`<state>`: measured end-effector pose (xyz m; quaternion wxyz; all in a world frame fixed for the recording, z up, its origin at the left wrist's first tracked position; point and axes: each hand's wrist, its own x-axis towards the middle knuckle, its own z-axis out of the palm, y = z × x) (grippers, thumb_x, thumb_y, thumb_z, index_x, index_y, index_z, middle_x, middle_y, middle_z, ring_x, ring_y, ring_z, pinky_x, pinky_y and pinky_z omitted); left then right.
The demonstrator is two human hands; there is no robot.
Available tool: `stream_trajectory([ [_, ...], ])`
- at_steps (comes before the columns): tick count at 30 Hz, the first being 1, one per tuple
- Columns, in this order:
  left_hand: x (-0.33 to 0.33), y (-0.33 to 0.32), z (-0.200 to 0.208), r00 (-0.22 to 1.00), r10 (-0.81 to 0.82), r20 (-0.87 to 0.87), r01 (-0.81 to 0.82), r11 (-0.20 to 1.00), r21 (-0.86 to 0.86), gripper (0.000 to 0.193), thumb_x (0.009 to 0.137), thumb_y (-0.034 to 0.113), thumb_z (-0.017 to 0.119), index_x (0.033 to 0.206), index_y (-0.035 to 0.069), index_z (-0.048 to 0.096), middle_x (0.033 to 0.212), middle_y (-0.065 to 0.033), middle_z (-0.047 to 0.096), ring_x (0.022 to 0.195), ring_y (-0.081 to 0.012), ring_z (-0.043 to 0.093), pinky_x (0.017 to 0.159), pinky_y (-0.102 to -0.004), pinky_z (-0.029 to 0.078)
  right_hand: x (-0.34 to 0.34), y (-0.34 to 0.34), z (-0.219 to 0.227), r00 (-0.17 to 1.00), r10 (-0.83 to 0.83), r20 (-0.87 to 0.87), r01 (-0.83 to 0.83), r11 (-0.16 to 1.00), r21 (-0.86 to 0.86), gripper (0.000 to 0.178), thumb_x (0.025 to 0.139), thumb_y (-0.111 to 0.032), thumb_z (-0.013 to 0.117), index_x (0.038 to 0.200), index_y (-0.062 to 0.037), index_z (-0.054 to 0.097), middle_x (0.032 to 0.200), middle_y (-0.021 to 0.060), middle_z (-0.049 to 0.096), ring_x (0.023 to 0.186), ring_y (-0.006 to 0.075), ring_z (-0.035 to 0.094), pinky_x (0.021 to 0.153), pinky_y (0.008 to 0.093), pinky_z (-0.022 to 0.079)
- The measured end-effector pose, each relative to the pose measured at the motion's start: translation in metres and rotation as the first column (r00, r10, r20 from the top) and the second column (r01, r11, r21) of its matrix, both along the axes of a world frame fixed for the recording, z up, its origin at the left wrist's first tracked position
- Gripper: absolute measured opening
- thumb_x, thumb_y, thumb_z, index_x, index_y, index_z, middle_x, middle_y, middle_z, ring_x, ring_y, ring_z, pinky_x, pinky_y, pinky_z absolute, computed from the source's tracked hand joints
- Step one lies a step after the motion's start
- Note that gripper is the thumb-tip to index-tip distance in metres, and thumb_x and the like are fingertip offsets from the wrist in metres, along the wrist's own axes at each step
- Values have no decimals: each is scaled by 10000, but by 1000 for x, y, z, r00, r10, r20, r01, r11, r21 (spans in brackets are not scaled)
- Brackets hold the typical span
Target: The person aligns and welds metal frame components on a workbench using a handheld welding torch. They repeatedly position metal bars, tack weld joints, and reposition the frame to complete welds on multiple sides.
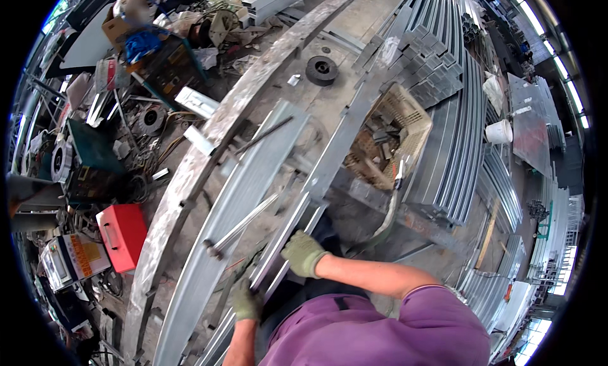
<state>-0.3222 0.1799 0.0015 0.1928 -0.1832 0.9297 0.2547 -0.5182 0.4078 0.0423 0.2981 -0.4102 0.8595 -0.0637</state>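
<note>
The right hand (304,254), in a green work glove, has its fingers bent over the edge of a steel channel (273,259), closed on it with little gap, though how tightly it presses I cannot tell; the left hand (247,299), gloved alike, is at the channel's nearer part, fingertips close against its left side; how far those fingers are open, and whether they have hold of the metal, I cannot tell. The channel slants just in front of the person's purple shirt (380,328), its open side showing two raised walls; its far end meets the lower end of a long grey bar (342,141).

To the left lies a wide grey profile (237,189); a hammer (214,249) has its head over that profile and its handle slanting away up to the right; a thin dark rod (266,135) crosses the same profile farther up; beyond it runs a pale, worn beam (174,214), with a red case (121,238) on its outer side.

Right of the grey bar stands a beige crate (415,116) with metal scraps in it; a hand tool with a white and orange body (399,171) is at the crate's near edge; bundled steel profiles (449,151) lie beside the crate; a white bucket (499,132) is farther right; a black wheel (322,70) lies on the floor between the worn beam and the grey bar.
</note>
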Motion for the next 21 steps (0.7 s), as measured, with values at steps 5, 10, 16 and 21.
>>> stream_trajectory([
  [5,-23,9,-12,980,183,80,-174,979,-107,662,788,224,886,1401,107,667,1191,-208,742,1117,-447,708,969,-525,564,-45,20,-9,990,86,109,-65,981,-183,327,907,-256,658,1165,-90,770,1203,132,750,1144,337,686,1033,471,486],
  [10,-70,34,-17,981,193,32,-181,958,-222,481,739,169,920,1164,38,735,1238,-207,722,1171,-448,682,1011,-499,551,-132,107,23,891,-264,369,441,691,-572,300,966,-304,702,1155,-81,767,1113,146,777,1068,367,730,975,497,552],
  [16,-62,24,-18,961,255,105,-223,943,-248,426,765,139,885,1166,75,759,1347,-159,722,1180,-428,717,996,-477,575,-262,249,-93,208,-932,298,978,206,-38,348,1002,-323,676,1224,-78,781,1136,223,792,1075,388,766,954,430,605],
  [21,-63,20,-13,959,228,171,-191,960,-206,516,790,192,866,1280,97,737,1388,-214,702,1219,-426,711,1026,-483,574,-319,320,-242,17,-994,109,975,40,218,379,959,-346,702,1152,-35,799,1179,258,783,1148,413,748,1003,454,584],
])
